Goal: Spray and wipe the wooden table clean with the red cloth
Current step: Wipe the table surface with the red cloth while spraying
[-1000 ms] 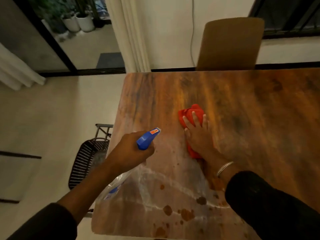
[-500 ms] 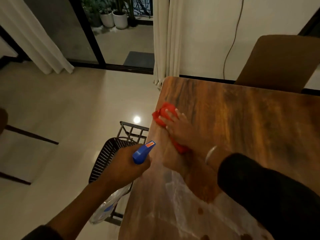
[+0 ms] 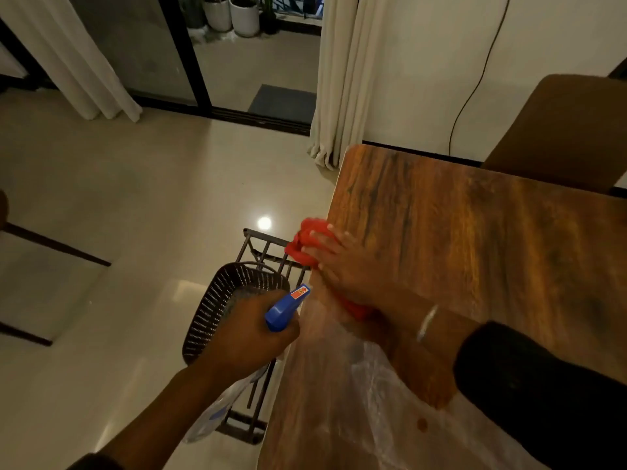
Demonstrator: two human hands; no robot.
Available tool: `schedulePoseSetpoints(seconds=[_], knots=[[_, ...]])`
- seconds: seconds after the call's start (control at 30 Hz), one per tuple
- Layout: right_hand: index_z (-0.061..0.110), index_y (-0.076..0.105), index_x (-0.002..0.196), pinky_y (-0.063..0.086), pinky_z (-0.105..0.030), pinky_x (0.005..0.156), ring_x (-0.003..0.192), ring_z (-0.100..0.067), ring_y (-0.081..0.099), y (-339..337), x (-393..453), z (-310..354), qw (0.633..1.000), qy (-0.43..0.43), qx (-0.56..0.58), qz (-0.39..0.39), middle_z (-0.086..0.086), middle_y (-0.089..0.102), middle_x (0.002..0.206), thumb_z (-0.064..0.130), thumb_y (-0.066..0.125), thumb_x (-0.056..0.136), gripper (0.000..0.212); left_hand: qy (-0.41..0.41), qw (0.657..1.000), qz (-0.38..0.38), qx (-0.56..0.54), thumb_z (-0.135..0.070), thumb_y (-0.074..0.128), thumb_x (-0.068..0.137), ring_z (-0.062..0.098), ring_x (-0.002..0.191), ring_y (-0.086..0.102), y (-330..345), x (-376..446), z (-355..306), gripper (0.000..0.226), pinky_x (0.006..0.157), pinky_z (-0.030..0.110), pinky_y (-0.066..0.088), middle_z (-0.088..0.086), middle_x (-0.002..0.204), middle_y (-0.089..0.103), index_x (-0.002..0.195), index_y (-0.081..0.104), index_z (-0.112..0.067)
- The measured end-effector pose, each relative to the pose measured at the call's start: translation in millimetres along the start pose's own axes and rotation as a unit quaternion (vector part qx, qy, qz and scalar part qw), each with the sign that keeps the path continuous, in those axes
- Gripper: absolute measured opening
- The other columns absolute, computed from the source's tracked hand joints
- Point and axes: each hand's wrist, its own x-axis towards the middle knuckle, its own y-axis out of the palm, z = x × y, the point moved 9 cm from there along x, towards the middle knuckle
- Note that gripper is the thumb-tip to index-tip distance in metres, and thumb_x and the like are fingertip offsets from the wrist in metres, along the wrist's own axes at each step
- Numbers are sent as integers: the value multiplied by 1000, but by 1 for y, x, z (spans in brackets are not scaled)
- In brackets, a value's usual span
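Observation:
The wooden table [image 3: 475, 239] fills the right side, with its left edge running down the middle of the view. My right hand [image 3: 342, 262] presses flat on the red cloth [image 3: 303, 242] at that left edge, and part of the cloth hangs over the edge. My left hand [image 3: 244, 330] grips a spray bottle with a blue nozzle [image 3: 286, 308], held off the table's left side with the nozzle pointing at the table. The bottle's clear body hangs below my wrist. A whitish wet film and brown spots [image 3: 422, 424] lie on the near part of the table.
A black woven chair [image 3: 230, 300] stands against the table's left edge, under my left hand. A brown chair back [image 3: 559, 130] is at the far side. Curtains [image 3: 339, 79] and a glass door are behind, with glossy tiled floor to the left.
My right hand has slid the red cloth leftward from the table's middle to its left edge. The view has swung left, and my left hand with the bottle now sits off the table.

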Motion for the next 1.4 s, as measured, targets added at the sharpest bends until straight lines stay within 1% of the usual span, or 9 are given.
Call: schedulePoseSetpoints(seconds=[0.1, 0.17, 0.43, 0.53, 0.77, 0.9, 1.07, 1.17, 1.4], knots=[[34, 24, 164, 10, -58, 129, 161, -34, 8, -6, 30, -41, 987, 151, 60, 6, -2, 15, 174, 44, 29, 111, 54, 0, 998, -45, 32, -27, 69, 84, 17, 82, 68, -7, -15, -2, 17, 75, 36, 57, 4, 91, 73, 100, 69, -20], [32, 32, 161, 12, -57, 129, 161, -35, 12, -3, 28, -38, 982, 168, 82, -20, -4, 20, 173, 40, 30, 112, 50, -12, 998, -47, 44, -26, 68, 85, 23, 86, 68, -7, -26, -1, 21, 79, 41, 57, 6, 93, 73, 104, 69, -16], [21, 47, 156, 20, -56, 127, 158, -33, 24, -11, -89, -57, 935, 264, 206, -117, -5, 33, 169, 26, 35, 112, 45, -9, 995, 93, -33, -23, 70, 83, 18, 62, 64, 39, -101, 4, 11, 59, 28, 55, -2, 71, 65, 81, 61, -28], [21, 46, 157, 22, -60, 125, 159, -35, 20, -7, -141, -54, 949, 255, 164, -82, -7, 29, 170, 27, 32, 111, 49, 36, 990, 139, 15, -30, 69, 78, 8, 55, 56, 68, -129, -9, 16, 53, 17, 44, -9, 64, 59, 74, 53, -32], [25, 40, 160, 26, -60, 124, 161, -34, 13, 5, -216, 9, 951, 257, 160, -60, -4, 22, 173, 34, 30, 110, 52, 4, 996, 87, 2, -17, 71, 80, 6, 51, 52, 85, -152, 0, 28, 54, 19, 45, -6, 57, 55, 67, 51, -31], [28, 27, 164, 26, -60, 124, 161, -35, 8, 16, -239, 76, 965, 227, 127, -22, -4, 12, 174, 44, 14, 111, 57, 12, 996, 80, -41, -18, 69, 81, 8, 54, 53, 83, -158, 4, 16, 54, 25, 47, -3, 63, 58, 78, 56, -26], [32, 21, 166, 23, -55, 125, 162, -33, 8, 31, -278, 154, 989, 107, 102, -9, -1, 9, 176, 40, 32, 111, 57, 3, 994, 72, -81, -25, 69, 81, 22, 59, 60, 76, -170, 17, 10, 58, 39, 55, 4, 69, 62, 86, 61, -25], [34, 29, 164, 18, -54, 127, 162, -31, 11, 25, -260, 135, 996, 46, 71, 1, -2, 14, 175, 43, 40, 108, 58, -16, 994, 62, -91, -35, 69, 81, 26, 63, 64, 70, -181, 32, 12, 58, 36, 57, 4, 74, 65, 89, 61, -30], [29, 15, 167, 9, -59, 127, 162, -28, -9, 12, -173, 75, 973, 217, 72, 16, -4, 0, 176, 40, 32, 111, 60, -50, 994, 36, -96, -37, 67, 81, 25, 66, 70, 63, -189, 57, 7, 55, 18, 56, 4, 77, 70, 85, 61, -38]])
